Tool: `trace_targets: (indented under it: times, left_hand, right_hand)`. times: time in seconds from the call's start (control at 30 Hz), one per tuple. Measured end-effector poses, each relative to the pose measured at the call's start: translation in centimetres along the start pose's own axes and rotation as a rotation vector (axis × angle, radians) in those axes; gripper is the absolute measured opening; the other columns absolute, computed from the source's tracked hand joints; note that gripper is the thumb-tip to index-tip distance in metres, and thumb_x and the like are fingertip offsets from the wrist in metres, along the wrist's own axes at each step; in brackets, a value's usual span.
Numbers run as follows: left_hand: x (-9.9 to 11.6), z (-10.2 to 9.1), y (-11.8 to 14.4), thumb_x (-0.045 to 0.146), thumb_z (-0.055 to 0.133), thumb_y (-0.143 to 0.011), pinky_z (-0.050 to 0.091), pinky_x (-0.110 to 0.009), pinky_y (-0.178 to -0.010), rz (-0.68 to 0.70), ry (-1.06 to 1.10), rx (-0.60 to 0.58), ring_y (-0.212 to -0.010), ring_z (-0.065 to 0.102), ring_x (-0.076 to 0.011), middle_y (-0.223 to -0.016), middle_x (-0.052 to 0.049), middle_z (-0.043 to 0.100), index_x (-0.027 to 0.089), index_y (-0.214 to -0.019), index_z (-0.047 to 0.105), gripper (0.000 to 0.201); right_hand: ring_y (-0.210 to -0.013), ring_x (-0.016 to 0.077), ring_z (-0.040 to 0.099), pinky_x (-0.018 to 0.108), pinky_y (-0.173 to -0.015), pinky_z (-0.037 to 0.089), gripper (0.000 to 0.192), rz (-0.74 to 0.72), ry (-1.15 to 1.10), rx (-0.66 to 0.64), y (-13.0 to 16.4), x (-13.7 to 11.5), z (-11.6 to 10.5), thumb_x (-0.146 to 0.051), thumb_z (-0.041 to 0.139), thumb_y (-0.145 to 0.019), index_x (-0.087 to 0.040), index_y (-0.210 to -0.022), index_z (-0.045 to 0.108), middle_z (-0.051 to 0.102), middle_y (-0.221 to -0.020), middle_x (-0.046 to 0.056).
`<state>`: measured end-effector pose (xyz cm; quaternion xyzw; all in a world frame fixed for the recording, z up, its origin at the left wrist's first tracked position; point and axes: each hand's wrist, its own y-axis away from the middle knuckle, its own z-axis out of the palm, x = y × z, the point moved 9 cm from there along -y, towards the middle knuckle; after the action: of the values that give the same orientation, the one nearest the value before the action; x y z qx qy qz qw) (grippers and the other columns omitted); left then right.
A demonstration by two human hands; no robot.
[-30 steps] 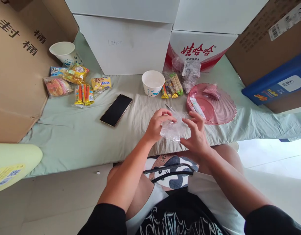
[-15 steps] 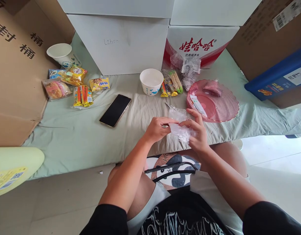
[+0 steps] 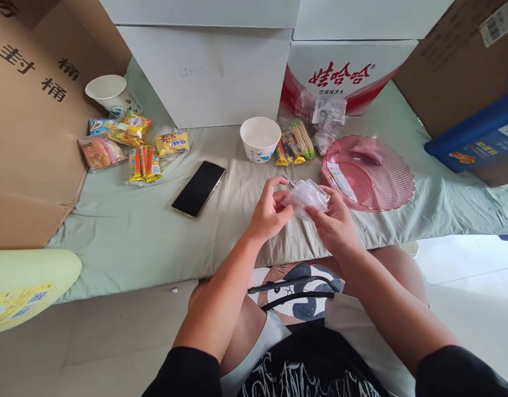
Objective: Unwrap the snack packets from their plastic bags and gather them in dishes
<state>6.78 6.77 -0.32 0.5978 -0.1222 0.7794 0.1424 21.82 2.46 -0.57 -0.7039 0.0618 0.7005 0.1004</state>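
A crumpled clear plastic bag is held between both hands above the front of the green sheet. My left hand pinches its left side, fingers curled. My right hand grips its right side, with the thumb on top. Right beside that hand lies a pink ribbed plastic bowl, with a white strip and a small pink packet in it. Behind the hands stands a white paper cup. A black phone rests to the left.
Wrapped snacks lie in a group at the left, near another paper cup. Beside the middle cup are a packet of sticks and crumpled plastic wrap. White boxes line the back; a brown carton stands left.
The plastic bag has been gathered into a more compact bundle. My right hand's fingers have closed in around it, and the left fingers have lifted and curled. The view has shifted slightly.
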Motion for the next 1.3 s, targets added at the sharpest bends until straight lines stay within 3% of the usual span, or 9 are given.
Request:
trace_targets:
  times: [0.17,0.33,0.5,0.67,0.83,0.93,1.03,1.17,1.3]
  left_hand:
    - [0.3,-2.4,-0.2,0.013,0.064,-0.077,0.049,-0.024,-0.073,0.007,-0.091,0.21,-0.087,0.066,-0.0116,-0.106,-0.001,0.063,0.025,-0.112,0.05,0.04]
    - [0.4,-2.3,-0.4,0.012,0.061,-0.08,0.046,-0.024,-0.07,-0.033,-0.142,0.205,-0.077,0.06,-0.0098,-0.093,0.003,0.061,0.025,-0.111,0.051,0.035]
    - [0.7,-2.1,-0.2,0.014,0.058,-0.082,0.044,-0.024,-0.066,-0.069,-0.156,0.184,-0.069,0.055,-0.0088,-0.087,0.004,0.059,0.025,-0.11,0.052,0.031]
    - [1.1,-1.9,0.1,0.018,0.058,-0.085,0.046,-0.025,-0.065,-0.064,-0.219,0.122,-0.067,0.055,-0.0097,-0.087,0.003,0.063,0.025,-0.112,0.052,0.028]
    - [1.3,-2.4,0.2,0.021,0.056,-0.086,0.045,-0.025,-0.064,-0.067,-0.242,0.12,-0.063,0.054,-0.0093,-0.084,0.004,0.063,0.024,-0.108,0.052,0.022]
    - [1.5,-2.5,0.4,0.021,0.056,-0.086,0.043,-0.025,-0.064,-0.068,-0.223,0.125,-0.064,0.053,-0.0094,-0.083,0.004,0.061,0.024,-0.106,0.052,0.02]
    - [1.7,-2.5,0.7,0.019,0.056,-0.085,0.042,-0.025,-0.064,-0.075,-0.21,0.132,-0.065,0.053,-0.0098,-0.082,0.005,0.061,0.024,-0.104,0.052,0.02]
    - [1.8,-2.4,0.9,0.017,0.056,-0.084,0.041,-0.027,-0.064,-0.068,-0.207,0.148,-0.065,0.053,-0.0105,-0.08,0.005,0.059,0.024,-0.102,0.053,0.019]
    - [1.7,-2.2,0.7,0.016,0.058,-0.084,0.041,-0.028,-0.065,-0.047,-0.243,0.153,-0.064,0.054,-0.011,-0.076,0.005,0.059,0.024,-0.1,0.053,0.019]
  right_hand:
    - [-0.081,0.0192,0.065,0.035,-0.075,0.057,0.035,-0.174,0.3,0.091,-6.0,-5.2,0.2,-0.033,0.075,-0.077,-0.025,-0.107,0.058,0.066,-0.092,0.002]
    - [-0.098,0.0243,0.066,0.042,-0.092,0.056,0.048,-0.355,0.877,-0.077,-14.5,-9.9,8.5,-0.016,0.066,-0.081,-0.025,-0.126,0.054,0.068,-0.107,0.006]
    - [-0.107,0.0297,0.069,0.046,-0.096,0.054,0.052,-0.242,1.313,-0.351,-19.6,-6.7,15.9,-0.002,0.06,-0.079,-0.022,-0.127,0.058,0.069,-0.109,0.008]
    - [-0.11,0.0333,0.07,0.049,-0.096,0.054,0.019,0.02,1.537,-0.652,-21.4,-2.3,18.4,-0.003,0.07,-0.075,-0.017,-0.089,0.07,0.072,-0.1,0.009]
    - [-0.09,0.0219,0.075,0.041,-0.086,0.058,0.01,0.268,1.394,-0.714,-20.7,-3.9,18.3,-0.011,0.061,-0.09,-0.012,-0.092,0.071,0.075,-0.089,0.007]
    - [-0.082,0.0165,0.072,0.035,-0.084,0.058,0.018,0.022,1.255,-0.442,-21.1,-9.2,16.8,-0.013,0.053,-0.093,-0.014,-0.098,0.069,0.078,-0.091,0.008]
    - [-0.099,0.0179,0.069,0.036,-0.096,0.054,0.021,-0.188,1.228,-0.165,-21.0,-12.5,12.4,-0.017,0.044,-0.097,-0.019,-0.097,0.065,0.076,-0.103,0.01]
    - [-0.105,0.021,0.065,0.036,-0.096,0.049,0.026,-0.113,1.238,-0.063,-20.9,-8.9,5.9,-0.03,0.07,-0.087,-0.026,-0.075,0.048,0.069,-0.086,0.008]
    - [-0.103,0.0231,0.067,0.038,-0.092,0.05,0.041,0.039,1.219,-0.051,-21.0,-4.2,2.4,-0.034,0.082,-0.076,-0.028,-0.073,0.041,0.066,-0.084,0.01]
